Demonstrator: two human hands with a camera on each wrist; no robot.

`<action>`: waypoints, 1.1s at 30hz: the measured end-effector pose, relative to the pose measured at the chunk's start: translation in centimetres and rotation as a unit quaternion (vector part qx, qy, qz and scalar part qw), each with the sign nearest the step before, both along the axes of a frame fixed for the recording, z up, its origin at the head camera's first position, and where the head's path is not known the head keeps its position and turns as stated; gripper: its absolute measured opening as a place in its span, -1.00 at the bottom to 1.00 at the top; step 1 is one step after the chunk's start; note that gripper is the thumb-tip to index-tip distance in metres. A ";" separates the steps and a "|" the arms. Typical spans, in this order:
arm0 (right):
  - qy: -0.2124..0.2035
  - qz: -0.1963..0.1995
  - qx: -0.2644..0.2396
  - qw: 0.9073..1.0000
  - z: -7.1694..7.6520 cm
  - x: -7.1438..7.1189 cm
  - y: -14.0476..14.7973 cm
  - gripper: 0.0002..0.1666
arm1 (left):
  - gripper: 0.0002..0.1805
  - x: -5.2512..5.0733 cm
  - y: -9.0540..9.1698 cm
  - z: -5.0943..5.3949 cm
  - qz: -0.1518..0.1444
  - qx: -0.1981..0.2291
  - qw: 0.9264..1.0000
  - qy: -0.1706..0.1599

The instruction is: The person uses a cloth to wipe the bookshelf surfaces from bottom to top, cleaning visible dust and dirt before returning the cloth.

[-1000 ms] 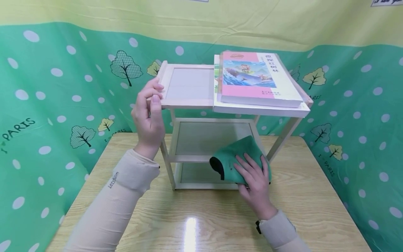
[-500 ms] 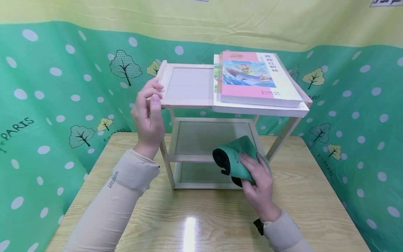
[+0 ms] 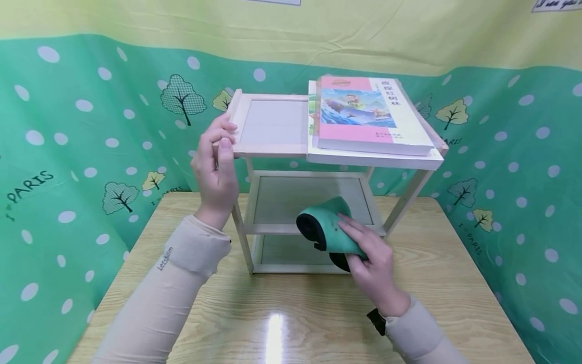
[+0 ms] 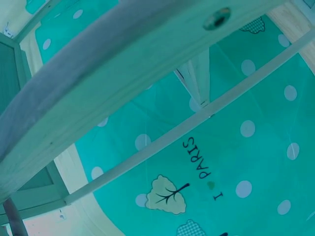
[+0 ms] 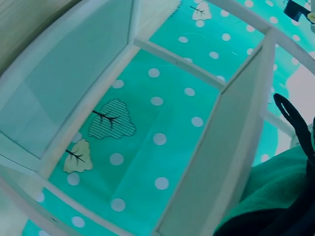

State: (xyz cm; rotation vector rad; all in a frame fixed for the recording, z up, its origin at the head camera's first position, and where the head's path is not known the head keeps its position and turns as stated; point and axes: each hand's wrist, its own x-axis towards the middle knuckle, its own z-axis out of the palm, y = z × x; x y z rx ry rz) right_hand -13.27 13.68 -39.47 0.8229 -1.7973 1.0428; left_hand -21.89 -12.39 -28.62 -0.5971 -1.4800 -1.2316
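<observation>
A pale wooden three-tier shelf rack stands on the table. My left hand grips the left end of its top tier, thumb at the front corner and fingers along the side rail. In front of the rack's middle tier, my right hand holds a green cloth with black edging, folded over so its edge curls toward the left. The right wrist view shows part of the green cloth with a black loop. No fingers show in either wrist view.
A pink and white book lies on a larger white book on the right half of the top tier. The wood-grain tabletop extends around the rack. A green and yellow patterned curtain hangs behind and at both sides.
The green cloth was spread flatter under my right hand; now it is folded in the grip and has shifted slightly left. My left hand keeps its hold on the rack.
</observation>
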 end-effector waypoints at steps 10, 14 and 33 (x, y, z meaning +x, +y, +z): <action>-0.008 0.009 0.043 0.999 2.7 -0.2 0.1 -0.52 | -0.68 -0.1 0.0 0.1 0.000 0.000 1.000 0.001; 0.005 -0.002 0.063 0.998 4.4 -0.1 0.1 -0.63 | -0.68 -0.2 0.2 0.0 0.002 -0.004 1.000 0.001; 0.005 0.104 0.112 0.988 13.1 1.2 -2.7 -0.51 | -0.69 -0.1 -0.1 -0.3 -0.005 0.002 1.000 0.004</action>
